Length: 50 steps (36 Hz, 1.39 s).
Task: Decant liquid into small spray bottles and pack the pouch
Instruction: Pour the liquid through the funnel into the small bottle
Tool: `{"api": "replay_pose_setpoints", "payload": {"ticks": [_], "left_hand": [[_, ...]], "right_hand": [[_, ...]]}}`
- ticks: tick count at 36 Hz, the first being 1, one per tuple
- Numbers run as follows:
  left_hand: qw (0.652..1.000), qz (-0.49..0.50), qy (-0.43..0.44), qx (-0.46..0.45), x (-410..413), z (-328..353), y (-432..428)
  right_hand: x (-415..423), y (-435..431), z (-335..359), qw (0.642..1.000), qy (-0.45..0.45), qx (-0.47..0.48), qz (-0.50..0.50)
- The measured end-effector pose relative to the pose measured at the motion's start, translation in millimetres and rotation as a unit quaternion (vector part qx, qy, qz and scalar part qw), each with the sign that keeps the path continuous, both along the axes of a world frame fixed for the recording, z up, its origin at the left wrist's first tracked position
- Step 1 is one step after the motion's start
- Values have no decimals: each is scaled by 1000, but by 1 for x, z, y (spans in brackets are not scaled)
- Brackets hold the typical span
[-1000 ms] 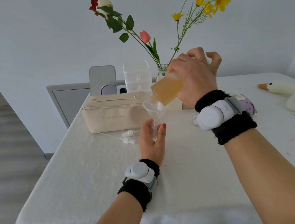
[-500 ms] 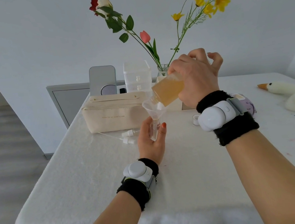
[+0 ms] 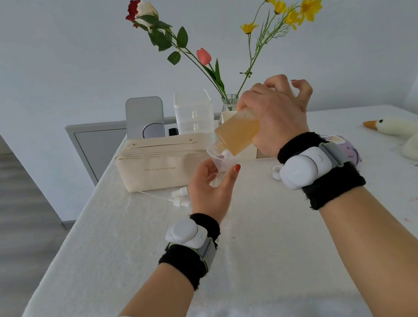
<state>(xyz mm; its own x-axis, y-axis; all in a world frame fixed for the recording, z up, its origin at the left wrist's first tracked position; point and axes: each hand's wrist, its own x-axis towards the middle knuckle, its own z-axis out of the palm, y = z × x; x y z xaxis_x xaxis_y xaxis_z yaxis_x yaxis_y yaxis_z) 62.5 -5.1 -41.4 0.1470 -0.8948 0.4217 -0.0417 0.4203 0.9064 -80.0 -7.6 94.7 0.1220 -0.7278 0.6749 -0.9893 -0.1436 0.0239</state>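
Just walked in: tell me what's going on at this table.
A person is decanting. The right hand tips a bottle of amber liquid, mouth down, into a clear funnel that the left hand grips; what sits under it is hidden by its fingers. Two spray heads lie beside the beige pouch on the table.

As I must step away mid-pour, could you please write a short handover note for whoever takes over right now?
Right hand: grips the amber bottle, tilted mouth-down over the funnel.
Left hand: holds the small spray bottle, mostly hidden, with the funnel on it.
Pouch stands behind on the table; two spray heads lie loose in front of it.
Done: pour set up.
Left: finish filling, fit spray heads, pack pouch.
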Motion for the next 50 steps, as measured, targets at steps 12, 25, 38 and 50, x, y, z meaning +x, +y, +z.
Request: {"api": "replay_pose_setpoints", "payload": {"ticks": [12, 25, 38, 50], "left_hand": [[999, -19, 20, 15, 5, 7, -5], [997, -35, 60, 35, 4, 4, -7], [995, -42, 74, 43, 2, 5, -9], [995, -51, 83, 35, 0, 3, -11]], "right_hand": [[1, 0, 3, 1000, -4, -8, 0], [1, 0, 5, 1000, -1, -20, -2], [0, -1, 6, 1000, 3, -26, -1], [1, 3, 9, 1000, 25, 5, 15]]}}
